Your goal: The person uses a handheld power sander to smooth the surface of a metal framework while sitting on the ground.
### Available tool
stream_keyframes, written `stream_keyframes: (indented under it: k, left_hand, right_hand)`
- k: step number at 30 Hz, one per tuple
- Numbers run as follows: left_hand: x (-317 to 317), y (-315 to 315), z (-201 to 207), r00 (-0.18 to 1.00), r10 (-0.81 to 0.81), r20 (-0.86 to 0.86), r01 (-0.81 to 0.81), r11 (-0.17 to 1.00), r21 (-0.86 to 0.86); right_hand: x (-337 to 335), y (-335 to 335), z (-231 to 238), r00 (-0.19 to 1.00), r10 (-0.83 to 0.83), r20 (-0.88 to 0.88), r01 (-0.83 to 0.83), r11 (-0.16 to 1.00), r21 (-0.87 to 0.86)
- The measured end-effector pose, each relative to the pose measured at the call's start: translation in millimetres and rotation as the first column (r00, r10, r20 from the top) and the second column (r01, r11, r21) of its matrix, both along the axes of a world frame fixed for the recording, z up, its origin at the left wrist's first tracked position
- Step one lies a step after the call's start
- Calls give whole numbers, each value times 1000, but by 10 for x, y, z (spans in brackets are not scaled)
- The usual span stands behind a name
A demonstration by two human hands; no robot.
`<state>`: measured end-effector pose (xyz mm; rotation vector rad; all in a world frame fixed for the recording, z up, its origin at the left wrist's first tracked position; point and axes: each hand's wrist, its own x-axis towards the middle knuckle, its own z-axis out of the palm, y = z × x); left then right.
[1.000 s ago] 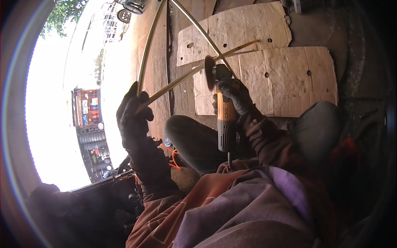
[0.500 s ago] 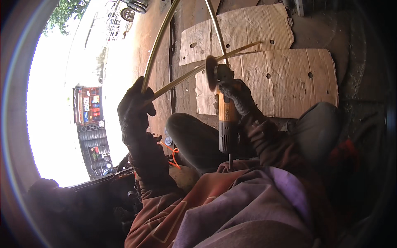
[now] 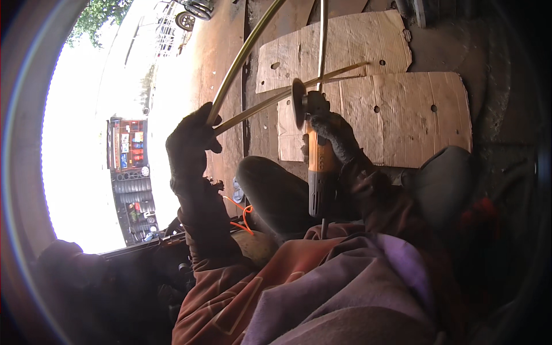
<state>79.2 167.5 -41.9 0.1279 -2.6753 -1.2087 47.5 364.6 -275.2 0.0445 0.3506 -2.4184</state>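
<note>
My gloved left hand is closed around the corner of a brass-coloured metal frame, made of thin bars meeting at angles. One bar slants from that hand across to the right, over the cardboard; two others run up out of the picture. In my gloved right hand is an orange and dark angle grinder, held upright with its head away from me. Its round disc stands edge-on beside the slanting bar; whether they touch I cannot tell. The grinder's cord leaves its lower end toward my lap.
Two cardboard sheets with holes lie on the brown floor ahead. My bent knees rise on both sides of the grinder. An orange cord loops by my left forearm. Far left, a red rack and wheels stand in bright light.
The frame's upper bars have swung to the right in the picture. The whole view has shifted slightly, and both hands keep their holds.
</note>
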Motion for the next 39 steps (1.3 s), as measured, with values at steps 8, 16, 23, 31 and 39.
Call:
stream_keyframes:
  k: [8, 16, 23, 31, 39]
  left_hand:
    - [7, 91, 287, 962, 152, 225, -68, 937, -343]
    - [43, 0, 225, 973, 85, 214, 24, 887, -460]
    - [139, 62, 287, 973, 88, 215, 48, 831, -554]
    - [45, 47, 308, 970, 113, 215, 45, 787, -615]
    - [35, 81, 264, 953, 102, 284, 84, 815, -574]
  right_hand:
    - [108, -150, 248, 961, -37, -273, 78, 987, 141]
    - [209, -159, 472, 975, -58, -215, 73, 995, 63]
    - [-83, 40, 89, 998, 24, -62, -12, 983, 184]
    - [-42, -163, 143, 941, -155, -301, 221, 954, 201]
    - [-373, 142, -171, 998, -18, 53, 6, 975, 220]
